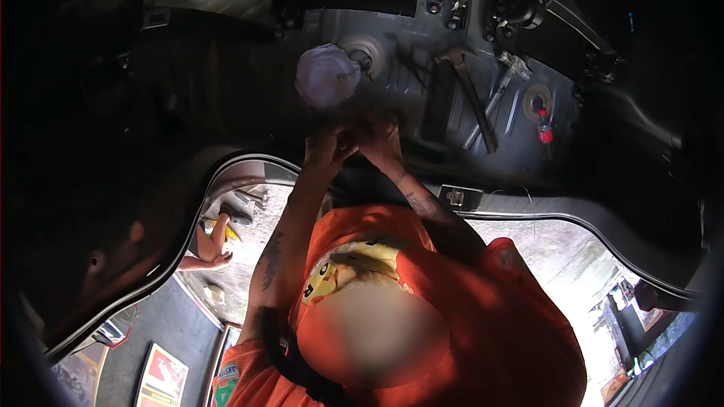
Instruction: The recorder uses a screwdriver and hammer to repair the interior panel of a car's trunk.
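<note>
My left hand (326,148) and my right hand (381,145) are close together just inside the front edge of a vehicle's trunk. The fingers of both look curled and pinched. Deep shadow covers the fingertips, so whatever they hold does not show. Just beyond my left hand lies a pale, roundish crumpled piece (327,75), perhaps cloth or plastic; neither hand touches it. Behind it is a round fitting (363,54) in the trunk floor (392,34).
A claw hammer (473,102) and a light-headed hammer (499,96) lie to the right, beside a small bottle with a red label (544,130). The trunk's rubber-edged sill (562,211) curves around me. Outside at left are another person's bent limbs (215,245) and some tools (253,194).
</note>
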The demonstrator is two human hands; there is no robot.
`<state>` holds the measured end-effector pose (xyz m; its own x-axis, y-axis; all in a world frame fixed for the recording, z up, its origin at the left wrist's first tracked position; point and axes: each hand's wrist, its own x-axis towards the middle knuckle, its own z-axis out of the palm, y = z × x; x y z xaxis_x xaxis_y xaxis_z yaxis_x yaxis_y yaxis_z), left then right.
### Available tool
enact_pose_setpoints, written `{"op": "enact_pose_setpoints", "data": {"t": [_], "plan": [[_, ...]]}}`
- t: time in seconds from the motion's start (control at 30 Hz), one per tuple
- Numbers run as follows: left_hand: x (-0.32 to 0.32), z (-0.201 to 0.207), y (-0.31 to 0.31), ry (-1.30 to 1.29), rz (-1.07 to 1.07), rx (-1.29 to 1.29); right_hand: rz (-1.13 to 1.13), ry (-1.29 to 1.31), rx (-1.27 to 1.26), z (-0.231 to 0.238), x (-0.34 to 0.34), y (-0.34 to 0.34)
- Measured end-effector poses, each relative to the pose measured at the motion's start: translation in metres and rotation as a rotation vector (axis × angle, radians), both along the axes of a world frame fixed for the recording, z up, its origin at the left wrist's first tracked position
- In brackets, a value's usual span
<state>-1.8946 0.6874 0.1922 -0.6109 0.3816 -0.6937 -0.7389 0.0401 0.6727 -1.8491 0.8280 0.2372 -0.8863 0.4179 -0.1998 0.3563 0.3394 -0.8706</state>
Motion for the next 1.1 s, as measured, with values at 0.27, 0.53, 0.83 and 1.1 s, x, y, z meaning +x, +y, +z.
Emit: {"op": "enact_pose_setpoints", "data": {"t": [0.27,0.53,0.83,1.1], "plan": [[0.003,0.025,0.007,-0.516,0.234,0.384,0.037,0.230,0.341,0.003,0.020,-0.010],[-0.001,0.068,-0.018,-0.341,0.217,0.034,0.270,-0.315,0.775,-0.074,0.052,0.082],[0.021,0.107,-0.063,-0.339,0.411,0.168,0.282,-0.382,0.993,-0.121,0.013,0.191],[0.041,0.115,-0.072,-0.351,0.452,0.196,0.447,-0.339,1.064,-0.124,0.001,0.207]]}}
